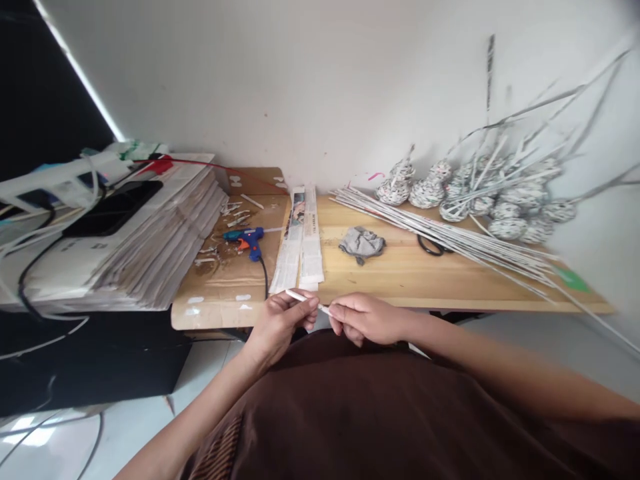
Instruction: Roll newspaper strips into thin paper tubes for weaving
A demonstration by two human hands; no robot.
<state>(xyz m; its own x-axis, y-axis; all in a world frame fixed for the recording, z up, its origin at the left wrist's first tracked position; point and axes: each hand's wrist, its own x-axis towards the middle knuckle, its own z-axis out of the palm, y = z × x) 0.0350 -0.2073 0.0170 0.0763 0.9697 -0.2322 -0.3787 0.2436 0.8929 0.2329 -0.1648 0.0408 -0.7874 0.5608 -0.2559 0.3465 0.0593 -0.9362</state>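
Both hands meet in front of the table's near edge, pinching one thin white paper tube (295, 295). My left hand (286, 317) grips it between thumb and fingers, with one end sticking out past the thumb. A short way to the right, my right hand (364, 319) closes on the tube's other part; how far it runs on inside that hand is hidden. Just beyond lie newspaper strips (311, 247) in two stacks. A crumpled grey cloth (362, 243) rests on the wood to their right.
A blue glue gun (253, 241) lies on brown cardboard (215, 283) with glue scraps. Stacked newspapers (165, 233) hold a dark phone (117, 207) and cables at left. Long paper tubes (450, 237) partly cover black-handled scissors (431, 245). Woven paper gourd shapes (427, 193) line the wall.
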